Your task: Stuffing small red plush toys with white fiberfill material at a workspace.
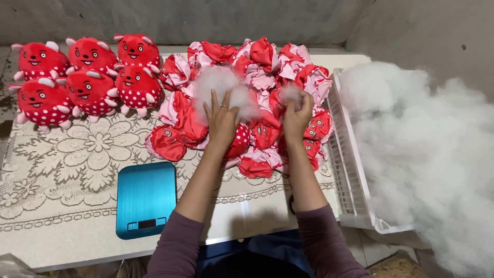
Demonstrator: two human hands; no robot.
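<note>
one head-worn view only, looking steeply down and forward over the table (pixel 62 242) from close above. the forearms enter from the bottom centre of the frame; a grey wall (pixel 206 18) runs across the top edge.
</note>
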